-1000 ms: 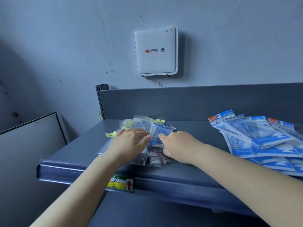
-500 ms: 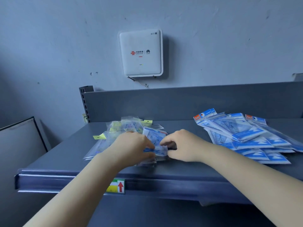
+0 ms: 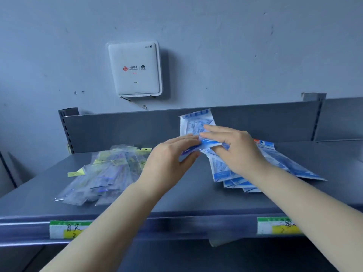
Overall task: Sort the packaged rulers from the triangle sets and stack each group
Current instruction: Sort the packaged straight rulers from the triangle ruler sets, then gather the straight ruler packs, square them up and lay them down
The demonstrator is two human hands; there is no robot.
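Observation:
A blue-and-white triangle set packet point(image 3: 197, 124) is lifted above the grey shelf point(image 3: 196, 201), held between both hands. My left hand point(image 3: 169, 163) pinches its lower left edge. My right hand point(image 3: 235, 148) holds its lower right part with fingers stretched over it. Under my right hand lies the fanned pile of blue triangle set packets point(image 3: 275, 165). To the left lies the pile of clear ruler packets point(image 3: 102, 177) with yellow header tabs.
The shelf has a grey back panel point(image 3: 117, 130) and a front rail with two price labels point(image 3: 68, 229) point(image 3: 275, 225). A white wifi box point(image 3: 135, 69) hangs on the wall above. A slotted upright point(image 3: 65, 130) stands at the back left.
Both hands pulled a blue triangle packet out of the ruler pile and carried it up and right, over the triangle pile. The camera turned right.

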